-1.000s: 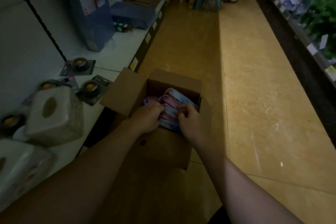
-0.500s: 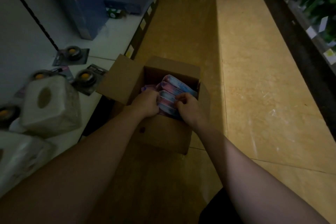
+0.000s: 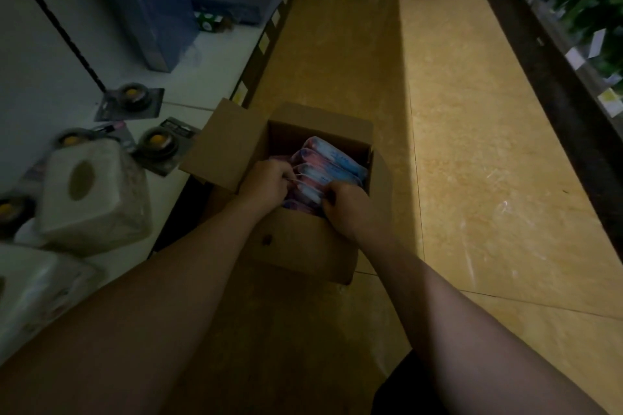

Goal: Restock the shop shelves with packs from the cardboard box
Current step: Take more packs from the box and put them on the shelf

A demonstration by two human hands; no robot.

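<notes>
Both hands in the box, gripping packs.
Left hand [image 3: 269, 180] and right hand [image 3: 347, 204] clenched on glossy pink-blue packs [image 3: 325, 163] upright inside brown cardboard box [image 3: 303, 246], on polished tan floor [image 3: 488, 178] beside white shelf [image 3: 209, 54].

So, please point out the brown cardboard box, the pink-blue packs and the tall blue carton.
brown cardboard box [image 3: 303, 246], head view, near wall.
pink-blue packs [image 3: 332, 162], head view, top pack.
tall blue carton [image 3: 151, 10], head view, front face.

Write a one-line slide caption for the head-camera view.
Both hands, left and right, grip pink-and-blue packs inside an open cardboard box beside a shop shelf.
</notes>
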